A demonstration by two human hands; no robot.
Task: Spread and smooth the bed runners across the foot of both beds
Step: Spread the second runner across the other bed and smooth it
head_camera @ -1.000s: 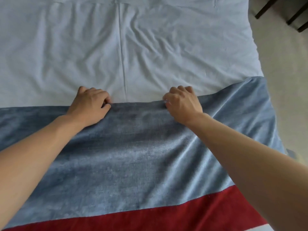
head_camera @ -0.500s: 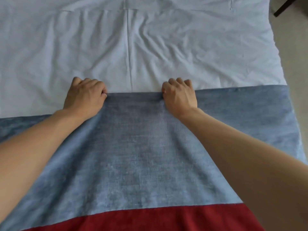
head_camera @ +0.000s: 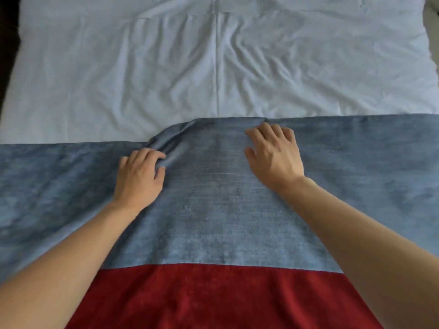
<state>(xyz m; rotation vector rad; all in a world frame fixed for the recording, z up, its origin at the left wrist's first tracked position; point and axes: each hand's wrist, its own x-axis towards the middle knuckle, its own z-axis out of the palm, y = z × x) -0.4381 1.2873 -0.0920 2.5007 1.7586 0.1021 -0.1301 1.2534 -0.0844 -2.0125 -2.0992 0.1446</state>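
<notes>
A blue bed runner with a red band along its near side lies across the foot of a white bed. Its far edge runs straight on the right and sits lower on the left, with a bunched fold between the two levels. My left hand lies on the runner just below that fold, fingers curled against the cloth. My right hand rests on the runner near its far edge, fingers spread and relaxed, holding nothing.
The white duvet is wrinkled, with a seam running up its middle. A dark strip shows past the bed's left edge, and a bit of pale floor at the top right corner.
Both hands have let go of the runner's far edge and drawn back toward me. The right hand has opened flat; a fold has formed by the left hand.
</notes>
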